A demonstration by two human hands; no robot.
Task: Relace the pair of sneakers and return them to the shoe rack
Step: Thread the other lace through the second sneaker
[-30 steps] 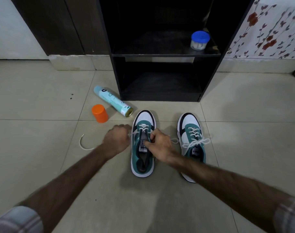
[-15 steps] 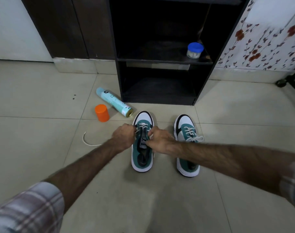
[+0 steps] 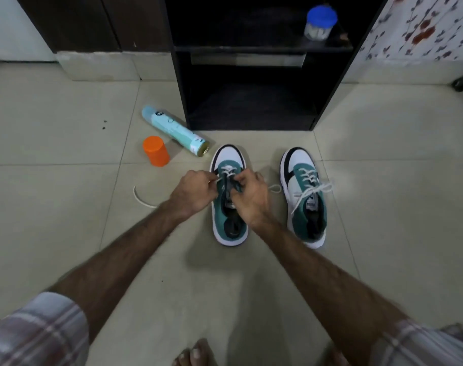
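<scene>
Left sneaker point(image 3: 229, 223): teal, white and black, standing on the tiled floor point(image 3: 383, 180) in front of the shoe rack point(image 3: 251, 101), toe toward the rack. Partly laced; white lace point(image 3: 226, 172) crosses the front eyelets only.

Left hand point(image 3: 192, 192): at the sneaker's left edge, fingers curled, pinching one end of the lace.

Right hand point(image 3: 251, 194): over the sneaker's tongue, fingers curled, pinching the lace on the other side. A loop of lace shows just to its right.

Right sneaker point(image 3: 305, 196): same colours, beside the first but apart from it, fully laced and tied in a bow.

Shoe rack: dark, open-fronted, lower shelf bare; jar with blue lid point(image 3: 320, 22) on the upper shelf.

Spray can point(image 3: 173, 130): pale blue, lying on its side left of the rack.

Orange cap point(image 3: 156, 151): upright, near the can.

Loose white cord point(image 3: 142, 198): curved on the floor, left of the left hand.

Bare toes point(image 3: 196, 353): at the bottom edge.
</scene>
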